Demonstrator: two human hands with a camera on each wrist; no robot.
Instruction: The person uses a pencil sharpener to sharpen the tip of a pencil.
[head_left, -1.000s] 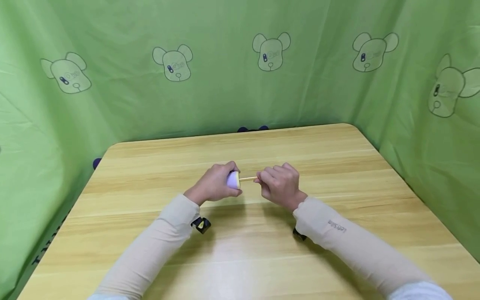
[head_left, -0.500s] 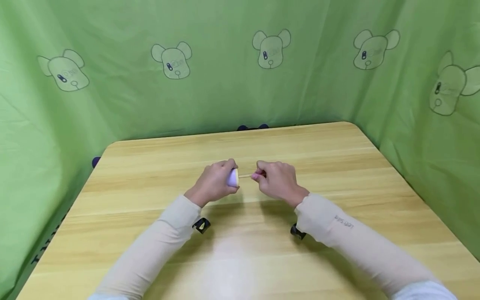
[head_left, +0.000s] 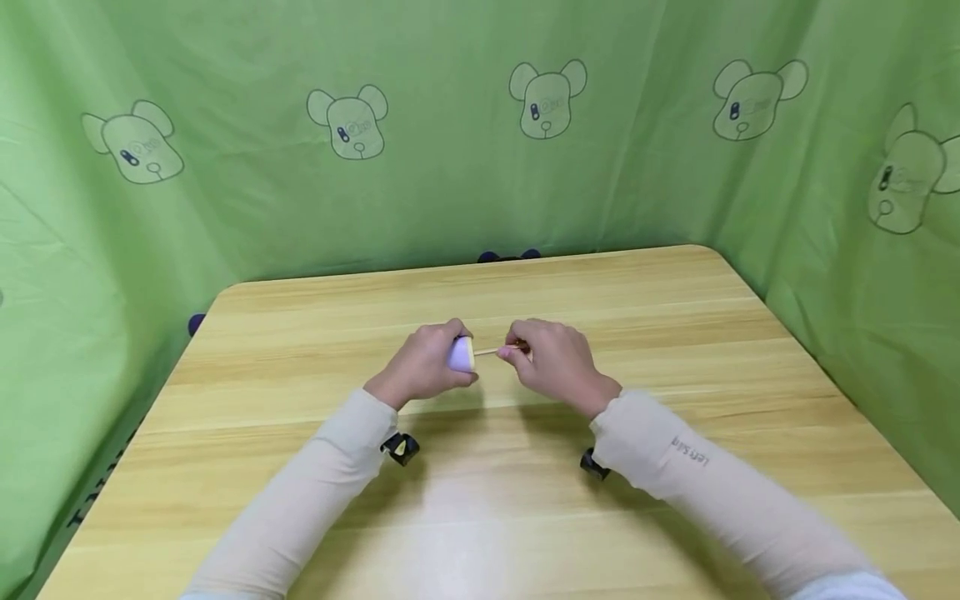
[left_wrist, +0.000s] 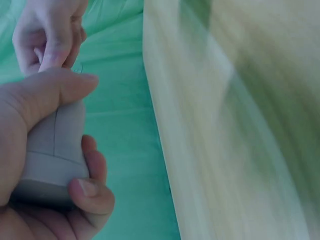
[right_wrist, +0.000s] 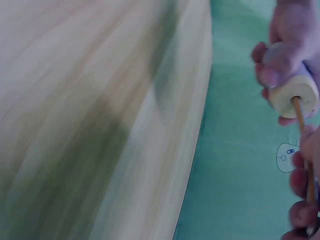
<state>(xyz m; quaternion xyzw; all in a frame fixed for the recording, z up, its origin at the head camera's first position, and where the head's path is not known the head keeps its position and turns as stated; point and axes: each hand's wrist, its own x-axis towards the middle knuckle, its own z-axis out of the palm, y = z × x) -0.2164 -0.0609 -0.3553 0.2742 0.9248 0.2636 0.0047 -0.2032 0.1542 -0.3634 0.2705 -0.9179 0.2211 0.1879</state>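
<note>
My left hand (head_left: 422,364) grips a lavender pencil sharpener (head_left: 460,355) above the table, its cream-coloured end facing right. In the left wrist view, thumb and fingers wrap round the body of the sharpener (left_wrist: 55,162); its lower end is dark. A thin yellow-brown pencil (head_left: 485,352) runs into the hole in the cream end. My right hand (head_left: 557,360) pinches this pencil between thumb and fingers, a short way from the sharpener. The right wrist view shows the pencil (right_wrist: 299,114) going into the round hole; its tip is hidden inside.
Beneath both hands lies a light wood-grain table (head_left: 480,500) with rounded far corners. A green curtain (head_left: 450,200) printed with bear heads hangs along the back and sides. Each wrist carries a small black camera mount (head_left: 402,448).
My right hand has turned and shifted its fingers on the pencil, coming slightly nearer the sharpener. My left hand keeps its hold, almost in place.
</note>
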